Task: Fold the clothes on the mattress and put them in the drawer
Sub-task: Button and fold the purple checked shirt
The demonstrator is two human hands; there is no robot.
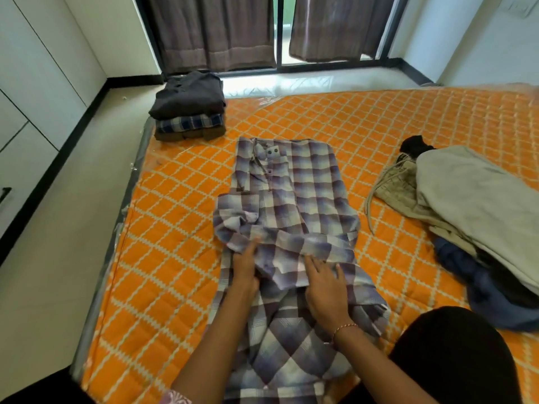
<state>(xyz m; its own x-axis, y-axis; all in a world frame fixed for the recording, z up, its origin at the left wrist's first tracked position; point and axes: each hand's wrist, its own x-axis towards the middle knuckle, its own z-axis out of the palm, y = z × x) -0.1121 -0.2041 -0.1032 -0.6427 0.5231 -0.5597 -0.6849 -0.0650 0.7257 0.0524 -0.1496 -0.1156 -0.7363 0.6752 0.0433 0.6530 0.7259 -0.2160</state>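
Head view: plaid shirt (287, 205) lies spread on the mattress (180, 217); left hand (246, 268) and right hand (326, 282), fingers flat and slightly apart, press its folded sleeve. Risk: the loose sleeve may slip back when released, skewing the fold.

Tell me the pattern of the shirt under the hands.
The shirt has purple, blue and white checks, seen best in the head view.
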